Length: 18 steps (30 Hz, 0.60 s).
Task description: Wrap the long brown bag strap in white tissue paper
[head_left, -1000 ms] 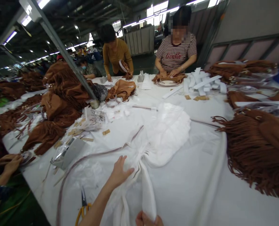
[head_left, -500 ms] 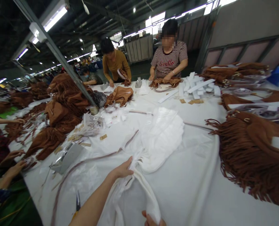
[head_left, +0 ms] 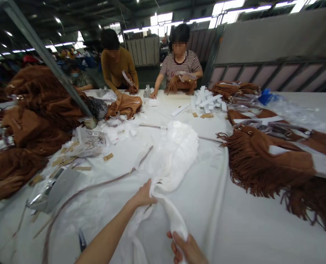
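In the middle of the table lies a bunched stack of soft, thin white sheeting [head_left: 179, 157], its layers gathered toward me. My left hand [head_left: 143, 195] is closed around the narrow gathered end. From there a folded white strip [head_left: 172, 212] of the same sheeting curves down to my right hand [head_left: 187, 247], whose thumb and fingers wrap it near the bottom edge of the view. A second loose white strand hangs below my left wrist. Beside my left forearm lies a dark-bladed cutting tool [head_left: 82, 240], its handle hidden.
Brown fringed bags [head_left: 278, 154] are piled on the right, with more brown bags [head_left: 36, 124] on the left by a slanted metal pole [head_left: 50, 62]. A thin brown strap [head_left: 91, 187] crosses the table. White strips [head_left: 208, 101] lie before two co-workers; another person's hand [head_left: 7, 186] is at left.
My view has turned to the right. My right hand has come farther into view with the white strip, while my left hand keeps its grip. The striped-shirt co-worker has lifted a brown bag.
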### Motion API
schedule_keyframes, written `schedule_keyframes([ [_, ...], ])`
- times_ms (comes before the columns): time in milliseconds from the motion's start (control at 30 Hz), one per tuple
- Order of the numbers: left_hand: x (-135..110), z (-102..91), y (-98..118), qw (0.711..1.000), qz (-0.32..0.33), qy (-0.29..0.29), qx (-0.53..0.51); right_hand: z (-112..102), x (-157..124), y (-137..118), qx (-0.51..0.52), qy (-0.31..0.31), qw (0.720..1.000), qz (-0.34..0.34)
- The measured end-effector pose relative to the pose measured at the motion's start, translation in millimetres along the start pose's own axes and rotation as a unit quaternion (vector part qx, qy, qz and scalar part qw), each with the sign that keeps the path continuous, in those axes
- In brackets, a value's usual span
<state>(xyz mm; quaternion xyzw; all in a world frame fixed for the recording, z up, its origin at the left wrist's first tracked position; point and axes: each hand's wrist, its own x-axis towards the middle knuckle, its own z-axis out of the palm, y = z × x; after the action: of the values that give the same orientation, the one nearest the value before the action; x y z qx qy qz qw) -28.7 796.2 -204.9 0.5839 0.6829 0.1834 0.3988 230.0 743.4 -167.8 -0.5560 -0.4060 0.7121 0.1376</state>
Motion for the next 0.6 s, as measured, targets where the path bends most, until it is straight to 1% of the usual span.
schedule_keyframes([
  [100,3.3,7.9,-4.6,0.997,-0.05,0.045,0.049,9.2,-2.9,-26.3,0.032,-0.008,0.999,-0.012],
  [167,8.2,11.5,-7.6,0.994,-0.071,0.066,0.058,10.3,-0.5,-55.5,-0.02,-0.018,0.999,-0.023],
  [233,15.3,12.3,-7.8,0.99,-0.089,0.084,0.07,8.6,5.9,-88.7,-0.047,-0.01,0.999,-0.024],
  [300,24.0,9.2,-5.2,0.988,-0.099,0.095,0.075,6.6,13.9,-118.3,-0.076,0.003,0.997,-0.026],
  [367,33.4,2.9,-2.0,0.984,-0.114,0.11,0.077,6.4,20.5,-138.3,-0.105,0.029,0.994,-0.029],
  [400,38.0,-1.1,-0.9,0.982,-0.123,0.12,0.076,7.4,22.6,-144.0,-0.118,0.045,0.991,-0.031],
  [467,46.7,-9.8,-0.5,0.977,-0.142,0.143,0.074,11.9,24.1,-147.7,-0.146,0.075,0.986,-0.037],
  [533,54.8,-18.5,-2.5,0.972,-0.157,0.162,0.071,20.4,22.8,-143.7,-0.178,0.097,0.978,-0.044],
  [600,62.8,-25.8,-5.4,0.969,-0.163,0.174,0.065,33.0,21.0,-133.4,-0.214,0.11,0.969,-0.048],
])
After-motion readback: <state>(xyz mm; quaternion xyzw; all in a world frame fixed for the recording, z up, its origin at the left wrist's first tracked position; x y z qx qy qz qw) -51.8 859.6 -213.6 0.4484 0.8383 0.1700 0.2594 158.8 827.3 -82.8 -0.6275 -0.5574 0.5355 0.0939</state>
